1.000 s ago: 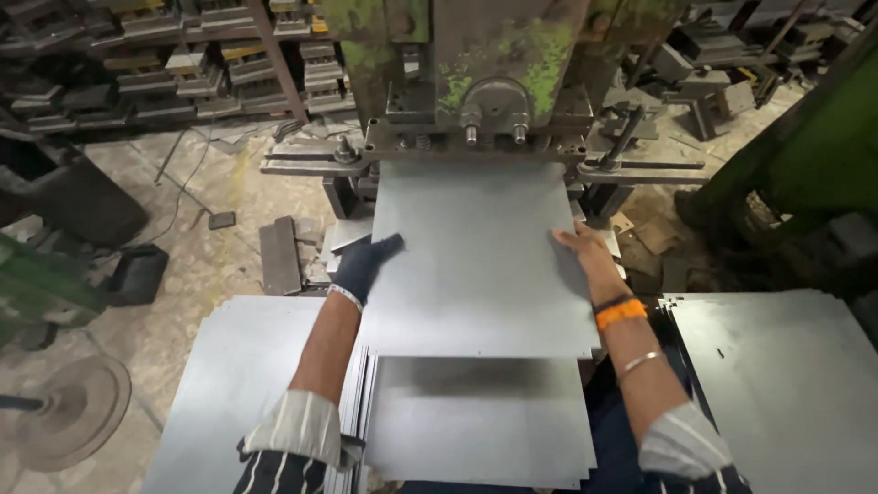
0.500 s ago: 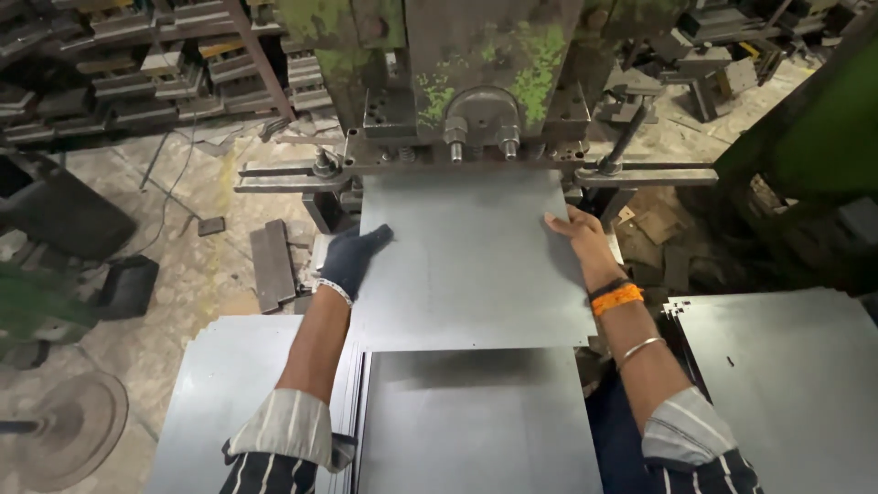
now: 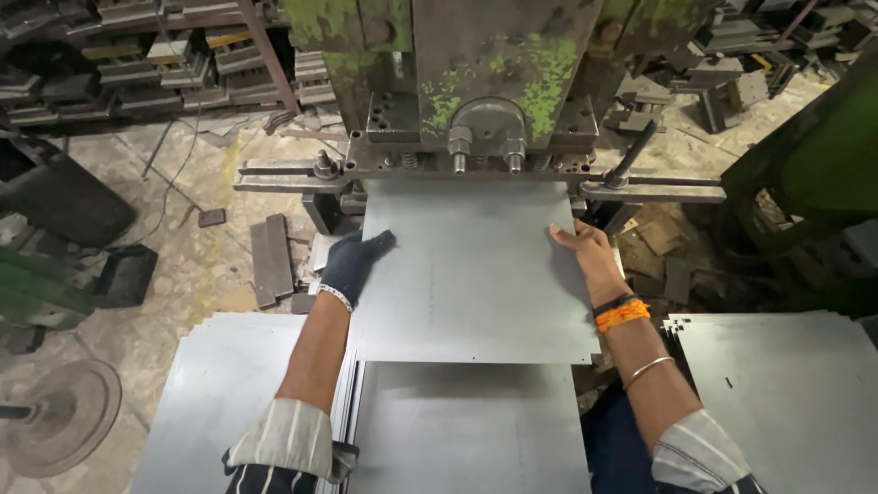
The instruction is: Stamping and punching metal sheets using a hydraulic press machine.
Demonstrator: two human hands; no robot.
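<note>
Left hand: the left hand [image 3: 352, 263], in a dark knit glove, lies flat with fingers spread on the left edge of a grey metal sheet [image 3: 471, 274], thumb reaching inward over the surface.
Right hand: the bare right hand [image 3: 585, 252] rests open against the sheet's right edge, fingers together and pointing toward the machine; an orange band [image 3: 621, 315] and a thin metal bangle [image 3: 647, 369] circle the forearm behind it.
Sheet: held between both hands, it lies level, its far edge pushed under the head of the press [image 3: 476, 87] (how far in cannot be seen).
Press: a heavy grey machine with flaking green paint, two bolts at its front and a horizontal bar [image 3: 293, 176] running out to the left.
Stacks: the sheet's near edge overlaps a pile of similar sheets [image 3: 466, 430] directly below; a left stack [image 3: 215, 393] sits just beside it, and a right stack [image 3: 786, 393] lies beyond the right arm.
Floor: dusty stone floor [image 3: 197, 265] scattered with metal offcuts, a round disc [image 3: 69, 416] at lower left.
Shelves: racks [image 3: 119, 50] of metal blocks at the far left.
</note>
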